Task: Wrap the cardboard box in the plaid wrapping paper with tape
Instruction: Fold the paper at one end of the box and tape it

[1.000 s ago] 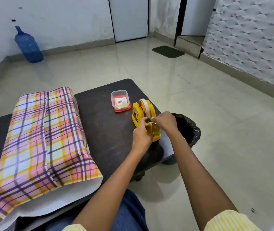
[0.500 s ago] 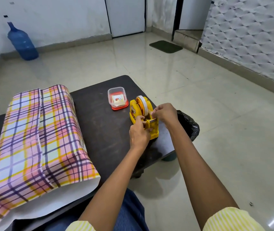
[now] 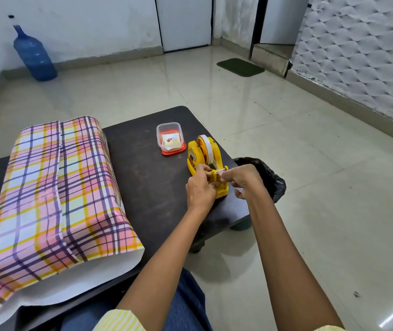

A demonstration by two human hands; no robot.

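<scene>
Plaid wrapping paper (image 3: 52, 187) in pink, yellow and purple is folded over the box on the left of the dark table (image 3: 147, 187); the cardboard itself is hidden, and the paper's white underside shows at the near open end. A yellow tape dispenser (image 3: 206, 156) with a white roll stands near the table's right edge. My left hand (image 3: 200, 186) grips the dispenser's front from the left. My right hand (image 3: 242, 181) pinches the tape end at the cutter, on the dispenser's right side.
A small clear container with a red base (image 3: 170, 139) sits just behind the dispenser. A bin lined with a black bag (image 3: 265, 175) stands on the floor beside the table's right edge. A blue water jug (image 3: 34, 56) and a green mat (image 3: 240, 67) are farther off.
My right hand has slid slightly right and toward me at the cutter. My left hand stays on the dispenser. The wrapped box has not moved.
</scene>
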